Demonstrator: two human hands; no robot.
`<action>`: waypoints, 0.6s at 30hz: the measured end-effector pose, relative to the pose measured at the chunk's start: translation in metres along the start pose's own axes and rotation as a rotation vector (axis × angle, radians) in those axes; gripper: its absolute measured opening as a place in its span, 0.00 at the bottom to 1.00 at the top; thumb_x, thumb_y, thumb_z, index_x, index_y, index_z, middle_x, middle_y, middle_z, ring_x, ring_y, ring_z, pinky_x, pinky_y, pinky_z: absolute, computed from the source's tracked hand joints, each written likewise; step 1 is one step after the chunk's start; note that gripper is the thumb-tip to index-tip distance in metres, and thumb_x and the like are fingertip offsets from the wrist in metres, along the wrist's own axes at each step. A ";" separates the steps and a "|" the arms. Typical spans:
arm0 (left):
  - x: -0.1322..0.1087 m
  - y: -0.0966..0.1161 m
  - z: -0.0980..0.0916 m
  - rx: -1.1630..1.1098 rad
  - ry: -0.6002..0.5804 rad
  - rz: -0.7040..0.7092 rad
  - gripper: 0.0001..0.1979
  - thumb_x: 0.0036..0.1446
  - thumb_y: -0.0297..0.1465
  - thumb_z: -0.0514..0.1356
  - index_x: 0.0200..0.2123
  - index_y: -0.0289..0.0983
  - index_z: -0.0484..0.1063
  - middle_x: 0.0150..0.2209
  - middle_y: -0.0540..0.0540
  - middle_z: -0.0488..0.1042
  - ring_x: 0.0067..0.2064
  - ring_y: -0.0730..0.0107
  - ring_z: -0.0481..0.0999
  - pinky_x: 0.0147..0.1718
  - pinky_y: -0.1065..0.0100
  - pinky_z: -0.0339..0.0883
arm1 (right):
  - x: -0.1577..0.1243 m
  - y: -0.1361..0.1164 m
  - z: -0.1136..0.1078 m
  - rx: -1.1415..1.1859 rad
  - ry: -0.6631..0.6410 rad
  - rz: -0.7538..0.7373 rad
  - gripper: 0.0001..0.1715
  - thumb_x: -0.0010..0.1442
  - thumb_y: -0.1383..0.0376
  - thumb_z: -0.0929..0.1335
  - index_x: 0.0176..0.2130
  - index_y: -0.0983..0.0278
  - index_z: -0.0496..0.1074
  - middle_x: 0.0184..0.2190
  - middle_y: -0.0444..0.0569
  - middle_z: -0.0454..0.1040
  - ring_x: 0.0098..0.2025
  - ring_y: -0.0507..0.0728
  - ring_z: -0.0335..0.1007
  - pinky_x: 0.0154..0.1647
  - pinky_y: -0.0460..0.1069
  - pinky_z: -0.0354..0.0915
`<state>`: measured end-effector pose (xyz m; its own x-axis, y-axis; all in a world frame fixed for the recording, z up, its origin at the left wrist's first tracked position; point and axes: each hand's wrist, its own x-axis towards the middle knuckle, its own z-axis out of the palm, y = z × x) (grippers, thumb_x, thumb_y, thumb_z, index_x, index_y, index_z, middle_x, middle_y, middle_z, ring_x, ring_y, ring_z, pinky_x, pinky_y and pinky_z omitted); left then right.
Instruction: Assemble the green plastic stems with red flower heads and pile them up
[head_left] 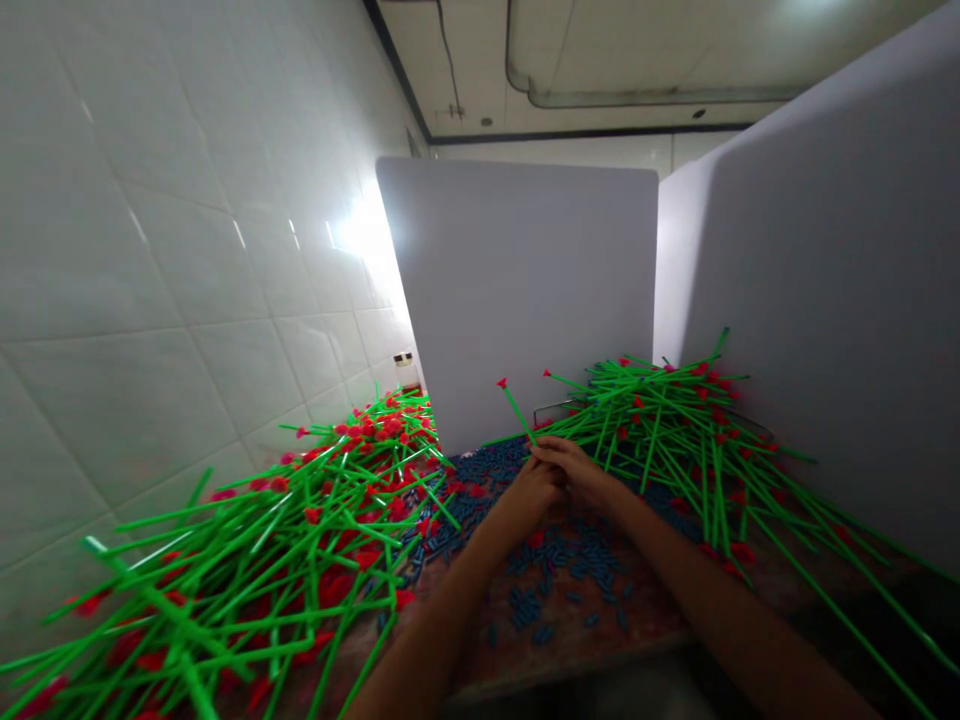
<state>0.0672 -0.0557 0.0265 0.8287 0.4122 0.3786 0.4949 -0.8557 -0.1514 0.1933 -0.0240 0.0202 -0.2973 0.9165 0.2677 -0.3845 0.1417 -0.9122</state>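
In the head view, my two hands meet over the middle of the table. My right hand (571, 464) is closed, with its fingertips around a thin green stick (519, 414) that carries a red flared tip (502, 383). The stick leans up and to the left; its lower end disappears behind the fingers. My left hand (528, 496) is closed just below, touching the right, and whatever it grips is hidden. Small blue cylindrical pieces (592, 560) lie scattered on the tabletop (577, 640) beneath both hands.
A large heap of green sticks with red tips (300, 540) covers the left side. Another heap (660, 420) rises at the back right. Pale panels stand behind (525, 300) and right (832, 300); a tiled wall (150, 270) borders the left. A jar (407, 375) stands behind the left heap.
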 end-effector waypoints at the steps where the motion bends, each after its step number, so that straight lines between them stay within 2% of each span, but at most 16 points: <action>1: 0.000 -0.002 0.000 -0.025 0.015 0.018 0.08 0.56 0.27 0.57 0.36 0.40 0.76 0.46 0.45 0.72 0.55 0.63 0.63 0.60 0.56 0.48 | 0.000 -0.002 -0.002 0.017 -0.010 0.005 0.22 0.42 0.55 0.75 0.34 0.66 0.72 0.28 0.42 0.70 0.29 0.49 0.65 0.28 0.43 0.58; 6: -0.001 -0.007 -0.003 -0.149 0.153 0.071 0.17 0.53 0.21 0.51 0.44 0.35 0.72 0.47 0.41 0.71 0.55 0.63 0.63 0.58 0.56 0.56 | 0.000 -0.008 -0.009 0.014 -0.096 -0.052 0.20 0.46 0.54 0.73 0.34 0.66 0.71 0.25 0.41 0.67 0.26 0.48 0.62 0.25 0.42 0.56; 10: -0.001 -0.002 -0.013 -0.179 0.367 0.033 0.17 0.52 0.20 0.48 0.40 0.35 0.72 0.42 0.40 0.71 0.51 0.64 0.66 0.53 0.56 0.61 | 0.002 -0.012 -0.001 0.143 -0.069 -0.058 0.22 0.46 0.50 0.72 0.31 0.65 0.68 0.24 0.42 0.66 0.25 0.48 0.60 0.23 0.42 0.56; 13: -0.002 0.000 -0.020 -0.150 0.479 -0.083 0.13 0.54 0.22 0.48 0.35 0.36 0.71 0.38 0.42 0.71 0.47 0.65 0.67 0.49 0.58 0.63 | 0.002 -0.010 0.003 0.148 -0.009 -0.070 0.25 0.47 0.47 0.71 0.26 0.64 0.63 0.19 0.39 0.59 0.21 0.46 0.52 0.19 0.43 0.51; 16: -0.007 -0.006 -0.021 -0.136 0.502 -0.265 0.11 0.54 0.23 0.49 0.28 0.37 0.70 0.32 0.45 0.70 0.40 0.66 0.67 0.44 0.62 0.63 | 0.001 -0.001 0.002 0.003 0.035 -0.079 0.29 0.48 0.46 0.70 0.19 0.63 0.55 0.14 0.36 0.49 0.16 0.45 0.42 0.16 0.44 0.43; 18: -0.011 -0.015 -0.018 -0.145 0.494 -0.373 0.10 0.53 0.23 0.49 0.26 0.37 0.69 0.29 0.46 0.68 0.37 0.67 0.66 0.41 0.65 0.63 | 0.001 0.005 0.001 -0.049 0.055 -0.116 0.33 0.50 0.45 0.69 0.16 0.62 0.50 0.12 0.36 0.45 0.15 0.45 0.39 0.16 0.45 0.40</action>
<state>0.0459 -0.0533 0.0410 0.3721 0.5272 0.7639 0.6577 -0.7305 0.1838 0.1900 -0.0223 0.0158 -0.2050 0.9118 0.3558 -0.3698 0.2644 -0.8907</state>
